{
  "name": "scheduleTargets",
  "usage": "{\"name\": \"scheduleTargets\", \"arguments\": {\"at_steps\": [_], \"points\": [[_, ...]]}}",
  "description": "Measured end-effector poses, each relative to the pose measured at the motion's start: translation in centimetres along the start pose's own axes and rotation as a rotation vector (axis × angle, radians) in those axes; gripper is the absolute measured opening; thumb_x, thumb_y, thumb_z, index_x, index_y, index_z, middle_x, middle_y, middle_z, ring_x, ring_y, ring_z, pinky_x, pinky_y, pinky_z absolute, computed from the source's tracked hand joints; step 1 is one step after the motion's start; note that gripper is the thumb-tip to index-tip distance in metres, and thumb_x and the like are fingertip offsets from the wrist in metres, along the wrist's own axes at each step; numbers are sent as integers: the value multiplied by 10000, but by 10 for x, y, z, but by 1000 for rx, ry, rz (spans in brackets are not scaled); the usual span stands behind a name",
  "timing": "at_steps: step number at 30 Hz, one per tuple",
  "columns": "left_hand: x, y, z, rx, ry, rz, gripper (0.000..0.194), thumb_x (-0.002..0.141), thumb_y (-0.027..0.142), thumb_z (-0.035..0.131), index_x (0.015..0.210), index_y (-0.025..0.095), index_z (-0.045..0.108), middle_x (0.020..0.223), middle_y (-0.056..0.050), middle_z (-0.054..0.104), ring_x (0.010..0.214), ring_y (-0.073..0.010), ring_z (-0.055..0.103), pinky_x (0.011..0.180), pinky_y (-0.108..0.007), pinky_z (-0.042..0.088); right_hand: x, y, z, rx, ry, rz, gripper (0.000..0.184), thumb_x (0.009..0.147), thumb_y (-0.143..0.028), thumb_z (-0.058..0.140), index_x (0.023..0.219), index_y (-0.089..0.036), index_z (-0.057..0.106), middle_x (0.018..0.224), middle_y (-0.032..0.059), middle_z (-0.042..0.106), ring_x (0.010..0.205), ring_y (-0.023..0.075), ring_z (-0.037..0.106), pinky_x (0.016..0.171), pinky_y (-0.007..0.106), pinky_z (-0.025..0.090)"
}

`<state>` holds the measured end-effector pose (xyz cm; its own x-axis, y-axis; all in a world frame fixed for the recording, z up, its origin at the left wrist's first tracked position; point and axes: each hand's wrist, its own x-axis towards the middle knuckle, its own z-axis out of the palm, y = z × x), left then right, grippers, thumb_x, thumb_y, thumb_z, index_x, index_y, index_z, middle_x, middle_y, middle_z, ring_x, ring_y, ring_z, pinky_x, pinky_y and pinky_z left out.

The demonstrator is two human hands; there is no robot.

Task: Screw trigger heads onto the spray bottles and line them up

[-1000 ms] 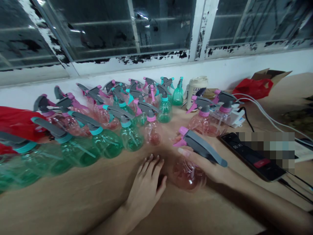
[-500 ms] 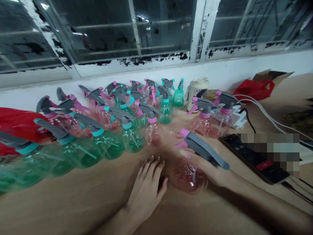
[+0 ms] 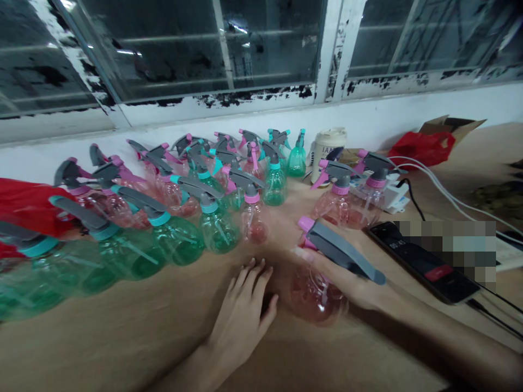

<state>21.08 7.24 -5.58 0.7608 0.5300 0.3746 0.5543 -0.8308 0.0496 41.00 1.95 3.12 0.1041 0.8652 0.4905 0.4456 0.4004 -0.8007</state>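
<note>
The right hand [image 3: 351,286] is closed around the neck of a pink bottle [image 3: 316,299], its thumb along the near side, just under the grey head; the other fingers are mostly hidden behind. The bottle stands near the front of the table [image 3: 122,343], to the right of the left hand [image 3: 241,310] and apart from it. That hand holds nothing: it lies palm down on the table, fingers slightly spread, thumb out toward the bottle. Ahead and to the left, green bottles [image 3: 180,239] form a front row, with more bottles, pink and green, crowded behind. Two bottles [image 3: 335,209] with pink collars stand beyond the right hand, near a cup [image 3: 324,158]. A phone [image 3: 408,256] lies to the right, a cable at its near end.
</note>
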Motion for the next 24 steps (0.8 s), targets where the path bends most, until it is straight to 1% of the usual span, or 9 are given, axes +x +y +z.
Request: {"name": "scheduleTargets", "arguments": {"at_steps": [4,7,9,11,13,16,20,24], "points": [[0,0,0,-4,9,8,373,902,236,460,1256,117,449,1288,-147,544,1223,-286,476,954,-490,441,0,-2,-1,-40,2,-33,218,813,-311,565,642,-220,465,591,-33,500,508,114,487,476,257,406],[1,1,-1,3,5,12,376,901,231,465,1258,116,446,1294,-148,542,1226,-283,476,966,-495,430,0,-3,-1,-36,12,2,265,819,-345,563,617,-228,438,567,-33,504,510,123,499,485,262,416],[1,1,-2,11,-6,10,379,898,227,469,1259,116,446,1298,-149,540,1229,-284,473,968,-498,426,-1,-2,-1,-16,14,23,274,823,-372,571,622,-230,450,558,-36,500,515,123,507,493,257,427],[1,2,-3,16,-16,8,386,893,225,473,1262,115,445,1299,-149,539,1233,-288,470,967,-501,427,-2,0,-1,4,6,30,251,814,-399,590,658,-227,496,583,-33,518,534,124,521,511,256,445],[1,2,-3,15,-22,7,389,888,225,478,1260,114,448,1299,-150,539,1236,-292,466,958,-498,437,-2,3,-1,33,-6,45,210,807,-414,603,737,-222,551,644,-21,562,578,132,551,549,266,468],[1,1,-2,8,-16,8,377,891,225,478,1251,112,457,1301,-153,536,1240,-290,462,962,-490,439,-2,5,-1,97,-27,47,172,815,-387,600,806,-217,578,721,-6,605,657,150,594,613,288,486],[1,-1,0,-3,-11,19,368,897,231,480,1243,107,465,1299,-156,536,1240,-287,463,982,-486,425,-2,5,-1,115,-12,16,116,800,-324,623,799,-217,580,753,-2,616,681,152,600,633,293,487],[2,-1,0,-9,-17,18,368,899,233,473,1243,103,466,1299,-158,535,1244,-290,457,979,-490,428,-3,5,-1,132,-4,14,106,798,-313,624,824,-222,575,760,-3,613,684,155,598,629,299,484]]}}
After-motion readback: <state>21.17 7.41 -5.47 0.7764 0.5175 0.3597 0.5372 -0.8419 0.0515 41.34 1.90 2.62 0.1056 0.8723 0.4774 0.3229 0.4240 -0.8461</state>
